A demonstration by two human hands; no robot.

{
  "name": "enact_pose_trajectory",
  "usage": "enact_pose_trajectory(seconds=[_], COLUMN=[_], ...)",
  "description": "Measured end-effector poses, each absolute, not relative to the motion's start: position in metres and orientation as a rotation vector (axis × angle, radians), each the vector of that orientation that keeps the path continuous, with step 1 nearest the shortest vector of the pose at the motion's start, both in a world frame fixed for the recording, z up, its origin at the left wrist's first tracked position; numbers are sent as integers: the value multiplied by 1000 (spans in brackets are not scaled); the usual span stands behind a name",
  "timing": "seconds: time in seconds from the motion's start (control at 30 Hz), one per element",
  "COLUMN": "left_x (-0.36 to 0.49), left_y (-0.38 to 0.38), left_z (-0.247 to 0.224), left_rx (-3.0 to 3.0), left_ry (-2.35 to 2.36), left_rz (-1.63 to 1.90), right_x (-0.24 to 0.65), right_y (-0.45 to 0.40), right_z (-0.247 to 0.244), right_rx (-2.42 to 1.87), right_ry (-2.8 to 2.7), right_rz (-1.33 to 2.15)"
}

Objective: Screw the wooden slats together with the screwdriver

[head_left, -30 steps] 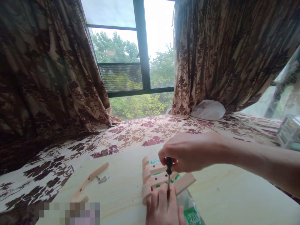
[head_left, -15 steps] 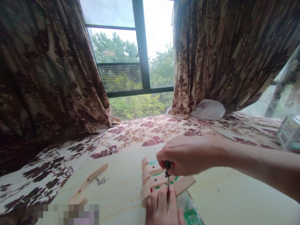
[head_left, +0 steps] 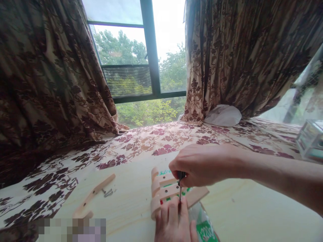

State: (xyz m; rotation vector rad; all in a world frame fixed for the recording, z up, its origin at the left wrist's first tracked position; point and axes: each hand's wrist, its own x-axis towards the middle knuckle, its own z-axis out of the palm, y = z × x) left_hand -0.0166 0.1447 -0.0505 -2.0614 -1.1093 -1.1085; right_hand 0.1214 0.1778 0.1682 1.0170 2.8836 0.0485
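Observation:
My right hand (head_left: 194, 164) is closed around the dark handle of a screwdriver (head_left: 180, 192), which stands upright with its shaft pointing down. Its tip meets the work between the fingers of my left hand (head_left: 174, 220) and is hidden there. My left hand presses and holds the near end of a wooden hook rack (head_left: 165, 193), whose curved pale hooks lie side by side on a wooden strip (head_left: 198, 197). Dark screw holes show in the hooks. Under the rack lies a plastic packet with green print (head_left: 207, 230).
A loose wooden hook (head_left: 94, 192) lies to the left on the pale board (head_left: 126, 201), beside several screws (head_left: 109, 192). Floral cloth (head_left: 141, 144) covers the surface behind. A white bag (head_left: 223, 115) rests by the curtain, and a clear box (head_left: 310, 141) stands at far right.
The view has shifted slightly, so everything sits a little higher and further left. Both hands keep their grip, and the screwdriver stays upright in the same place on the rack.

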Motion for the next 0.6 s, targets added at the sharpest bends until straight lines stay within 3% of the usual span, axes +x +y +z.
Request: enact_pose_trajectory(seconds=[0.6], left_x=[-26], left_y=[138], left_z=[-40], left_rx=[-2193], left_ry=[-1162], left_rz=[-955], right_x=[133], right_y=[181], right_z=[168], right_rx=[1162], right_ry=[2928], right_rz=[-114])
